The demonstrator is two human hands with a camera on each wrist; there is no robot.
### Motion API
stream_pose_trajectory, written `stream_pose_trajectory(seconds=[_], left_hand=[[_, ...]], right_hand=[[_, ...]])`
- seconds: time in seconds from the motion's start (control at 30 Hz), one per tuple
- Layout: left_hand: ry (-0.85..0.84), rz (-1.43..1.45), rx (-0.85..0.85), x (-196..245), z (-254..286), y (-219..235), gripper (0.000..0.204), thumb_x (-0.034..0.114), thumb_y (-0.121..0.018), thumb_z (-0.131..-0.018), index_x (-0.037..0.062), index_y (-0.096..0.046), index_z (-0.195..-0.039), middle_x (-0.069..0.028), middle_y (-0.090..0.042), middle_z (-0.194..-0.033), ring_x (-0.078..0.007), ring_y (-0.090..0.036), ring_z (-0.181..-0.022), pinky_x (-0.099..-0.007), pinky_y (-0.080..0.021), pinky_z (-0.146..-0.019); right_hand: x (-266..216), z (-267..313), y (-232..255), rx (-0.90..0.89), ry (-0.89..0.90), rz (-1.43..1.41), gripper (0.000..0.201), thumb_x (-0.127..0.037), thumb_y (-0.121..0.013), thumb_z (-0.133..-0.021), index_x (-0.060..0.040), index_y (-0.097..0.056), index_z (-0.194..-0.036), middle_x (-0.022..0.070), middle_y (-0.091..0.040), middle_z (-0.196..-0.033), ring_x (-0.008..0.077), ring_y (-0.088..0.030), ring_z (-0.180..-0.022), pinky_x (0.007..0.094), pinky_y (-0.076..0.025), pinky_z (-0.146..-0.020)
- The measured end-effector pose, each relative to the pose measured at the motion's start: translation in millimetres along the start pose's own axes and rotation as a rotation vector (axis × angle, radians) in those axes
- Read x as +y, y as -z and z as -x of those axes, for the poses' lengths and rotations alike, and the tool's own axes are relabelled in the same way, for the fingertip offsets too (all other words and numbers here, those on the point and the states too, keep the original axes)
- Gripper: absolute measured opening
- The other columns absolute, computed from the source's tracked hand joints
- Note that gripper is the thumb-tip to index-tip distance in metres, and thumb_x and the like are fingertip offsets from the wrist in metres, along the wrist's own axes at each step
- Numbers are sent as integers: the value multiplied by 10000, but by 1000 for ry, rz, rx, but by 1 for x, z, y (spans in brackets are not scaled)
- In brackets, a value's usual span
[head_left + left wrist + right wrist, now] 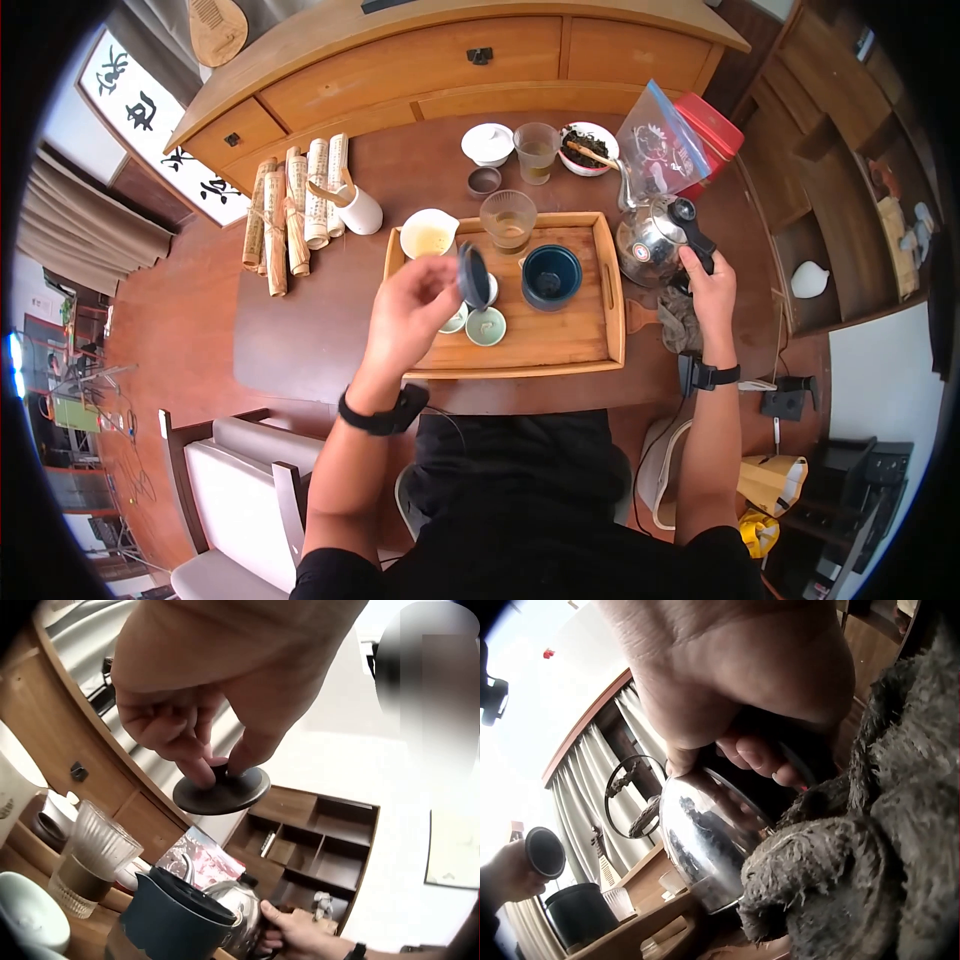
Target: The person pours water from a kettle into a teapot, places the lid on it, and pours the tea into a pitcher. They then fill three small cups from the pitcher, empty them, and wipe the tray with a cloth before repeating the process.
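My left hand [408,310] pinches a dark round lid [474,277] by its small knob. It holds the lid tilted above the left part of the wooden tray [560,350]; in the left wrist view the lid [223,796] hangs from thumb and fingers. The dark blue pot [552,280] stands uncovered on the tray, right of the lid. My right hand [712,295] grips the black handle of a shiny metal kettle [648,245], just right of the tray. Pale green cups [486,327] sit below the lid, and a white pitcher [428,236] holds yellowish liquid behind it.
On the tray's back edge stands a ribbed glass [508,222]. Beyond are a white lidded bowl [487,145], a glass pitcher [537,150], a bowl of dark leaves [588,160] and a plastic bag [660,140]. Rolled scrolls [297,210] lie left. A grey rag [810,885] lies beside the kettle.
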State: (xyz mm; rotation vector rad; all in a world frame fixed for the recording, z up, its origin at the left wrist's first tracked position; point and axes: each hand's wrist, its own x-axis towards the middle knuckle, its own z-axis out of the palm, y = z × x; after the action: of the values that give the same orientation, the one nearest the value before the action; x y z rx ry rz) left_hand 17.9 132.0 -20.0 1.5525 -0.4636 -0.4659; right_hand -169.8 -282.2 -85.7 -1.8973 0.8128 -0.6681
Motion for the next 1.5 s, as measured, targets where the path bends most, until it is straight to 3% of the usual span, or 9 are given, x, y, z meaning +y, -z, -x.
stream_pose_trajectory(seconds=[0.2,0.5,0.67,0.83,0.9,1.03,1.23,1.3,1.5], left_hand=[[60,141,110,-82,54,41,289,-5,-723,-1110,-62,-679,-1389,-69,-802,-1233,-129,-756,-1113,-293,-606,-996],[-84,140,264,-106,57,36,335,15,-743,-1111,-53,-666,-1429,-71,-798,-1263,-108,-741,-1081,-283,-609,-973],[-134,72,312,-99,59,26,301,40,-787,-1083,-34,-715,-1366,-42,-817,-1163,-66,-707,-944,-246,-583,-851],[-138,20,360,-101,60,23,276,51,-824,-1045,0,-759,-1307,3,-815,-1036,-27,-617,-796,-222,-520,-730],[-92,-52,287,-105,63,29,346,73,-803,-1089,-33,-694,-1399,-40,-797,-1207,-84,-705,-986,-259,-584,-912],[-91,-59,277,-105,64,29,325,67,-804,-1086,-30,-706,-1381,-27,-792,-1183,-71,-692,-951,-247,-576,-874],[-113,-151,289,-101,63,27,300,55,-817,-1061,-11,-736,-1342,22,-770,-1040,-31,-635,-851,-210,-507,-754],[-178,-113,369,-100,61,22,257,62,-839,-1010,47,-783,-1260,63,-548,-715,-33,-457,-641,-242,-391,-597],[-169,-79,353,-97,61,22,254,59,-838,-1017,40,-782,-1264,61,-552,-717,-33,-457,-638,-240,-390,-594]], right_hand=[[9,-3,-3,-15,-72,-302,318,-273,-928,-1005,-9,-821,-1147,-45,-720,-868,7,-527,-668,222,-393,-588],[-28,19,59,30,38,-335,213,-99,-846,-1043,-6,-799,-1229,-66,-689,-886,-21,-446,-632,213,-294,-552],[-85,53,90,-60,74,61,271,-146,-930,-948,14,-807,-1128,-39,-738,-930,64,-634,-853,250,-520,-762],[-95,73,93,-163,130,210,301,-202,-979,-888,8,-796,-1004,-23,-713,-867,63,-602,-808,268,-494,-719],[-109,81,86,-220,106,248,316,-202,-998,-865,4,-773,-947,-26,-692,-826,59,-589,-788,271,-485,-700],[-131,88,74,-243,100,312,371,-204,-1019,-834,-4,-707,-866,-32,-654,-767,58,-571,-756,276,-470,-662],[-156,92,70,-256,132,419,407,-198,-1024,-810,-7,-665,-827,-16,-622,-736,62,-538,-731,280,-444,-641],[-164,91,70,-264,134,440,410,-197,-1025,-805,-4,-664,-825,-11,-619,-727,62,-535,-724,284,-444,-636],[-183,88,71,-283,178,485,422,-218,-1033,-808,-5,-668,-825,-6,-620,-703,63,-544,-703,291,-458,-624]])
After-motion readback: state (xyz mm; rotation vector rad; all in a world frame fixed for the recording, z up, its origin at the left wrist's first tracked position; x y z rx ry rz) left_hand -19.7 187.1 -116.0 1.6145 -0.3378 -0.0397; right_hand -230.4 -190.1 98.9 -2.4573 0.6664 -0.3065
